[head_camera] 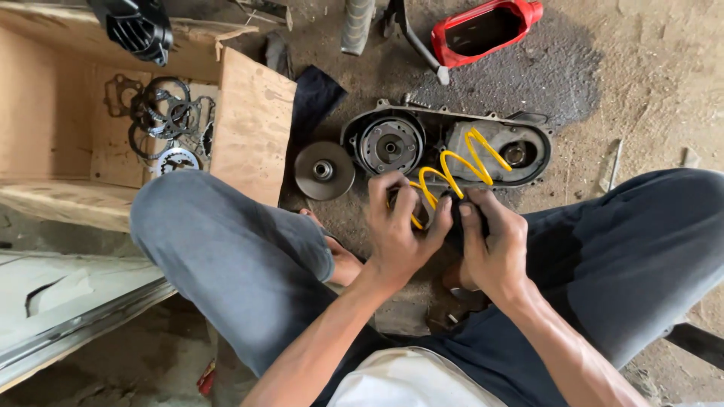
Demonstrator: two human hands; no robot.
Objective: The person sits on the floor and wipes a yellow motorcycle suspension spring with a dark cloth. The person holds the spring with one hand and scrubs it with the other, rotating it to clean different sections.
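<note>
A yellow coil spring (457,167) rises between my hands, its lower end hidden behind my fingers. My left hand (401,230) grips the spring's lower coils from the left. My right hand (492,245) holds a dark part (449,202) at the spring's base from the right; most of that part is covered. Just beyond the spring lies a grey engine transmission case (483,143) on the dirt floor, with a round clutch assembly (389,145) in its left end. A loose round pulley disc (324,170) lies on the ground left of the case.
A cardboard box (253,124) at the left holds gaskets and metal rings (162,113). A red plastic cover (486,29) and a kickstand lie at the top. My knees in grey trousers flank the hands, and a bare foot (343,260) shows below the left hand.
</note>
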